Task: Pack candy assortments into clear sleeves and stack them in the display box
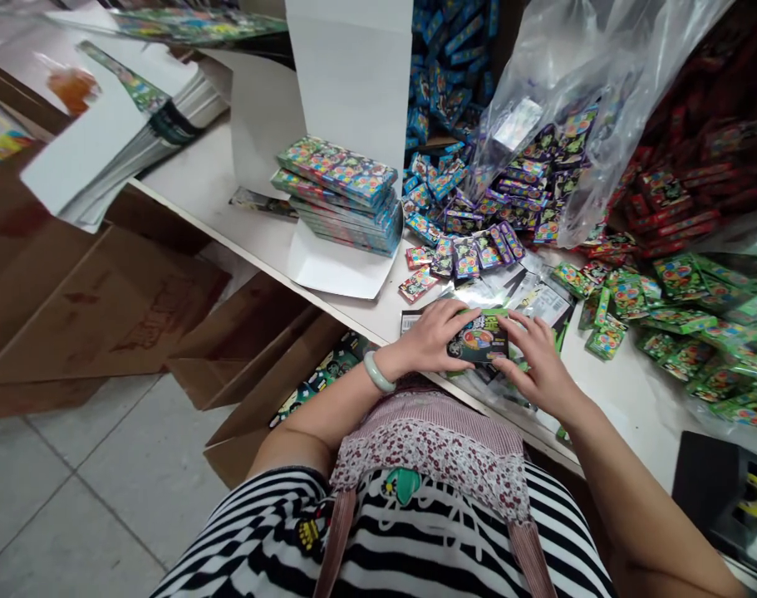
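A flat black printed packet (481, 336) with bright round pictures and a green top edge lies between my hands at the table's front edge. My left hand (433, 334) is closed on its left end, fingers over the top and thumb below. On the right end, my right hand (533, 357) grips with fingers and thumb. Whether something is inside the packet cannot be made out. More black and silver flat packets (543, 303) lie under and behind it. Just beyond stand small purple boxes (466, 257) in a row, with small red boxes (418, 284) to their left.
Piles of blue boxes (437, 91), red boxes (670, 199) and green boxes (683, 282) cover the back and right. A clear plastic bag (627, 75) spills purple boxes. Left, a white carton (346, 274) holds stacked printed packs (341, 178). Brown cartons (97, 307) stand below the table.
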`<state>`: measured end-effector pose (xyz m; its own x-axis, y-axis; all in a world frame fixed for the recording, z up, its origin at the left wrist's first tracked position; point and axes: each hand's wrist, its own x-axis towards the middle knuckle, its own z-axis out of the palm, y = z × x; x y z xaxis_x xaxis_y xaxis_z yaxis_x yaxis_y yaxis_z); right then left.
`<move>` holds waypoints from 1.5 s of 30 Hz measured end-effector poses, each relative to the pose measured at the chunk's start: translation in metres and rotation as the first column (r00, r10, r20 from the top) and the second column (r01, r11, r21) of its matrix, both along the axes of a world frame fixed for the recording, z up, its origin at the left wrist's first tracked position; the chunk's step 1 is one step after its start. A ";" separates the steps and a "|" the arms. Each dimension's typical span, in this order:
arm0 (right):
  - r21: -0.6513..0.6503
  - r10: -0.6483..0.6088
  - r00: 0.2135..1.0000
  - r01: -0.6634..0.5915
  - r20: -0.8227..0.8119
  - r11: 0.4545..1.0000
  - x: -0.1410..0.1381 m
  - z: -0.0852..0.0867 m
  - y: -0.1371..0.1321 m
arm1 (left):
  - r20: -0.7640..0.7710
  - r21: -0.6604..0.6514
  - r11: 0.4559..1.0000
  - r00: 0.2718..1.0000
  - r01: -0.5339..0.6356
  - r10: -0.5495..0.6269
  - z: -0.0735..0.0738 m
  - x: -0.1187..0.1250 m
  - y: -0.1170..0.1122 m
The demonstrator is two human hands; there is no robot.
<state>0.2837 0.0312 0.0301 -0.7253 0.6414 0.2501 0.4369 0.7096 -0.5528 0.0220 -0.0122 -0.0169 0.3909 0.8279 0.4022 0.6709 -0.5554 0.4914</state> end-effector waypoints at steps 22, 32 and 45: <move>0.237 -0.175 0.925 0.097 0.337 0.967 -0.232 -0.020 0.164 | 0.071 0.100 0.987 0.990 -0.129 0.122 0.039 -0.065 -0.040; -0.520 -0.411 0.888 0.256 -0.205 0.815 -0.077 -0.004 0.106 | 0.057 0.085 0.989 0.991 -0.125 0.121 0.036 -0.063 -0.036; -0.073 -0.164 0.947 0.191 0.274 0.979 0.023 -0.022 0.052 | -0.111 0.040 0.997 0.991 -0.065 0.069 0.016 -0.029 -0.004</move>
